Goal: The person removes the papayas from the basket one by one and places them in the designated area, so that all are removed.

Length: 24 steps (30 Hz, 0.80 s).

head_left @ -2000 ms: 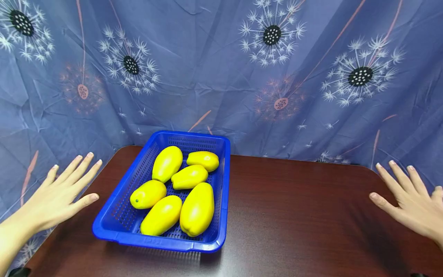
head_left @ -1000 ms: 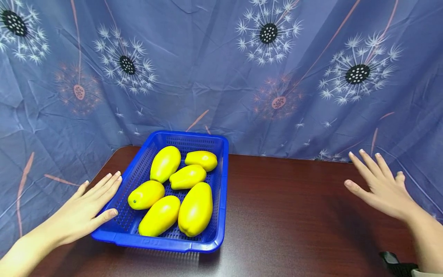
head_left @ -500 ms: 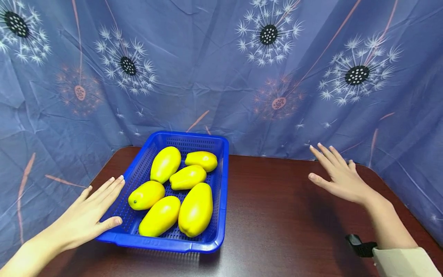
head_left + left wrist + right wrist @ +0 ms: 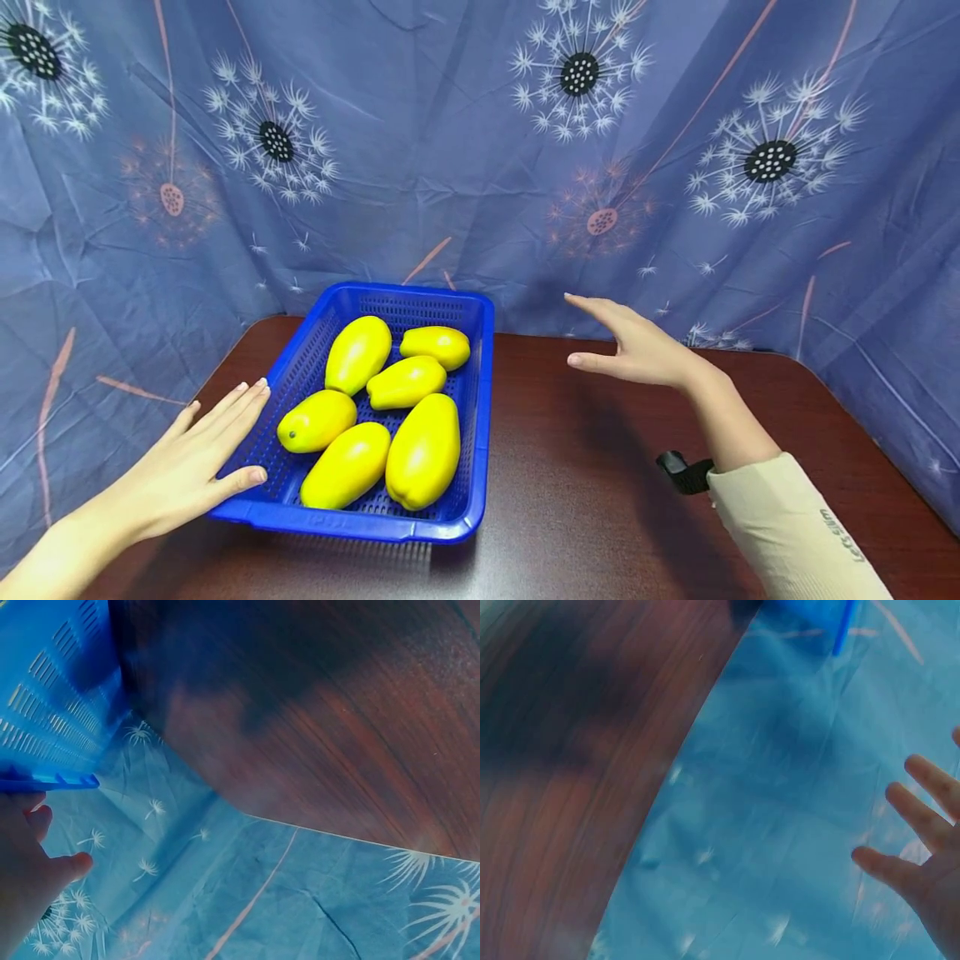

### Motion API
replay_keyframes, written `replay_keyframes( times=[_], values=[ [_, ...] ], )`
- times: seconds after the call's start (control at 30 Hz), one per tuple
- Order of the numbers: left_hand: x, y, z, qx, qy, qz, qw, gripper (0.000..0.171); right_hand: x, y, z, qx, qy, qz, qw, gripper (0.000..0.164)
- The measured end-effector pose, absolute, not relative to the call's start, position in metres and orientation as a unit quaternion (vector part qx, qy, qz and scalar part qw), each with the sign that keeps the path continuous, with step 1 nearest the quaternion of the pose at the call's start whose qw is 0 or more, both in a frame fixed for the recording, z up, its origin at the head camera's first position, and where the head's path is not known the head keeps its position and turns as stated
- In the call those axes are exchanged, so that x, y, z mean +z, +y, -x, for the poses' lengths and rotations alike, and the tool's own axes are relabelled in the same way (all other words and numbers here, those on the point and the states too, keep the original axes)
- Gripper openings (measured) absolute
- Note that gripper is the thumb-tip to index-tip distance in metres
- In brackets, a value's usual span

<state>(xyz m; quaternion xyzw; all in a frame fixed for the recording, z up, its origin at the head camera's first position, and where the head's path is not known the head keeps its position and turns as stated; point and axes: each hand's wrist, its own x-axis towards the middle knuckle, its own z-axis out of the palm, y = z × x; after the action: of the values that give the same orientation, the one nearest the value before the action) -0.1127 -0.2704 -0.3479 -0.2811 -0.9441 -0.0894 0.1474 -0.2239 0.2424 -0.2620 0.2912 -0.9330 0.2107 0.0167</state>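
A blue perforated plastic basket (image 4: pixel 486 417) stands on the left half of the table. Inside lie several yellow papayas, among them a large papaya (image 4: pixel 424 452) at the front right and a smaller papaya (image 4: pixel 437 347) at the back. My left hand (image 4: pixel 183 467) lies over the basket's left rim with its fingers straight; the left wrist view shows that hand (image 4: pixel 30 862) right beside the blue rim. To the right of the basket, my right hand (image 4: pixel 637 346) hovers over the table, fingers extended and thumb apart. It holds nothing, and in the right wrist view its fingers are spread.
The dark brown wooden table (image 4: pixel 577 500) has rounded back corners. Behind it and at both sides hangs a blue curtain (image 4: pixel 450 167) with a dandelion print. A black strap (image 4: pixel 684 473) sits at the right wrist, below a cream sleeve (image 4: pixel 787 517).
My right hand has moved left from the far right toward the basket, turning side-on. My left hand came in from the left to the basket's rim and has stayed there. The papayas have not moved.
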Motion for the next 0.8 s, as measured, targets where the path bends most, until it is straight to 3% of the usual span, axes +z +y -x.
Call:
replay_keyframes(
  times=[0.4, 0.8],
  values=[
    [-0.347, -0.269, 0.113, -0.096, -0.948, 0.272, 0.138, 0.085, -0.245, 0.163, 0.246, 0.216, -0.9, -0.376, -0.047, 0.061],
    [-0.346, -0.27, 0.113, -0.077, -0.947, 0.28, 0.14, 0.085, -0.256, 0.086, 0.261, 0.217, -0.866, -0.435, -0.116, 0.06]
  ],
)
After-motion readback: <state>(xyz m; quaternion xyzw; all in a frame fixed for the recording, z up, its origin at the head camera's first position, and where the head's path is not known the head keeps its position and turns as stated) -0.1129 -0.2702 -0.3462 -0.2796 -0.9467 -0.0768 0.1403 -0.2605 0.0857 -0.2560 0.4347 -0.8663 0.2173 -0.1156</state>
